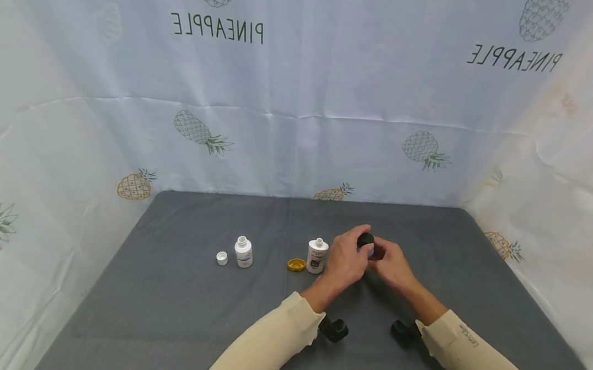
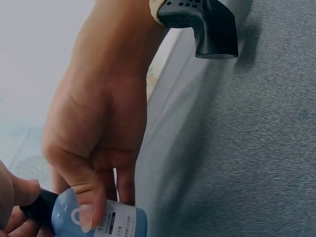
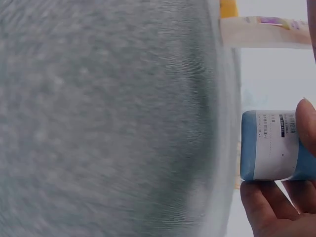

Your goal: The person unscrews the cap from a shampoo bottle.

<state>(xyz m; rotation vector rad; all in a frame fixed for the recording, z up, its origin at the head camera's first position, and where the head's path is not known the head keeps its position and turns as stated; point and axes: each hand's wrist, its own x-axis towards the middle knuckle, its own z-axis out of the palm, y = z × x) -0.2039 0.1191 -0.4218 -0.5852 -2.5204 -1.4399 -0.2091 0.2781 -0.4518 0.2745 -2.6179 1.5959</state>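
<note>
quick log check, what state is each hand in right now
Left hand: closed, holding the black cap.
Right hand: closed, holding the blue bottle.

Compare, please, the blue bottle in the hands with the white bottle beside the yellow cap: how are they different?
The blue bottle has a black cap on; the white bottle has a bare neck. The right hand grips the blue bottle, with the left hand at its cap, whereas the white bottle stands on the grey table. Both carry printed text.
</note>
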